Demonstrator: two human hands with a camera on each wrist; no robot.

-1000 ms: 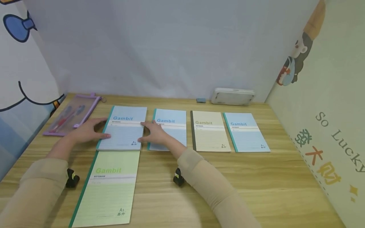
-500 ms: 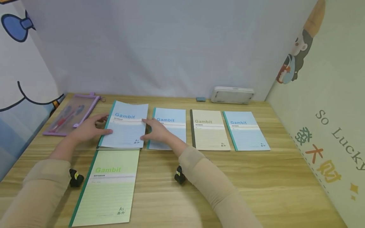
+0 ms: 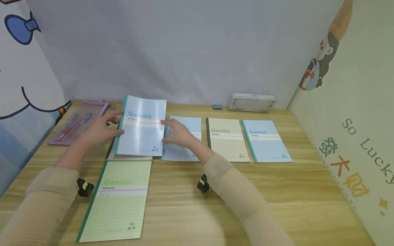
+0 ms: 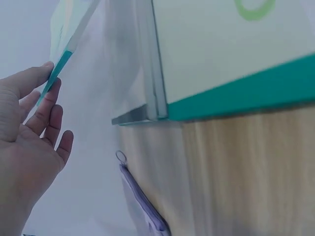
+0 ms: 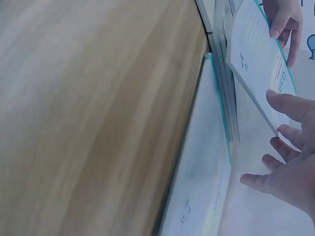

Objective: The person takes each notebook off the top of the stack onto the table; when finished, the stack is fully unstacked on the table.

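Head view: both hands at work on one notebook, apart from each other with its width between them. Left hand (image 3: 101,129) pinches the teal spine edge, thumb on one side and fingers on the other, as the left wrist camera shows; right hand (image 3: 178,133) pinches the opposite edge, thumb on the cover, its other fingers spread loose. Held notebook (image 3: 141,130), blue cover facing the person, is tilted up between the two hands, slightly bowed (glare across the middle).

Just under it, a pale notebook (image 3: 130,158) with a dark spine, mostly hidden; whether the held one's near edge touches it, I cannot tell. Nearer the person than either hand, a green notebook (image 3: 118,198) lies flat. Partly beneath the right hand, a second blue notebook (image 3: 184,153); farther out to that hand's right, a cream notebook (image 3: 227,143), then a third blue notebook (image 3: 266,143).

Left of the left hand, a purple-edged pouch (image 3: 56,143) with pens (image 3: 75,124) inside. Beyond the right hand, a small blue-grey block (image 3: 217,107) and a white case (image 3: 251,103), all on the wood-grain tabletop (image 3: 292,198).

Step in hand, my reading: a two-handed lift. Next move would call for even pinches and clearance from the covers below.
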